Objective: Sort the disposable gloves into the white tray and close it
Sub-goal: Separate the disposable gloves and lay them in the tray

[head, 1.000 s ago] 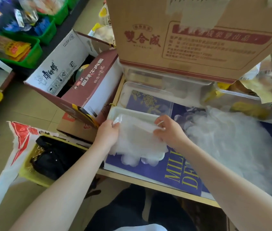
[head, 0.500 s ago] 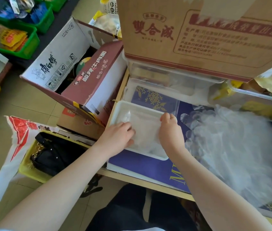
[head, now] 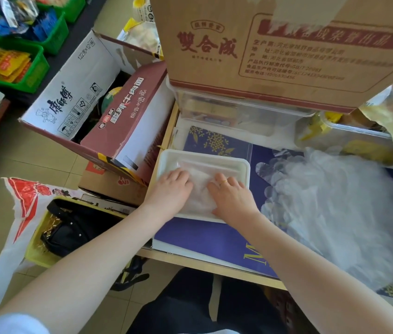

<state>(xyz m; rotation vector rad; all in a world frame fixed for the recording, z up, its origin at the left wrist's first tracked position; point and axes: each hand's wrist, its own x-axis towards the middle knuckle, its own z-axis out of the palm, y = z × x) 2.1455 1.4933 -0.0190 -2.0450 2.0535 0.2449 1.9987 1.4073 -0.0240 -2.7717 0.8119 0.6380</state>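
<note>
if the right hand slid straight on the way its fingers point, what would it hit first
The right hand lies flat on the gloves in the white tray, fingers pointing away from the person. Going straight on, it would probably meet the tray's far rim first, then the clear tub beyond, though depth is unclear.

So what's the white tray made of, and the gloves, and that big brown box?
The white tray looks like foam or thin plastic: matte, with a soft rounded rim. The gloves look like thin plastic film: see-through, crinkly and shiny. The brown box is cardboard: dull tan with red print. Both hands press gloves into the tray.
</note>
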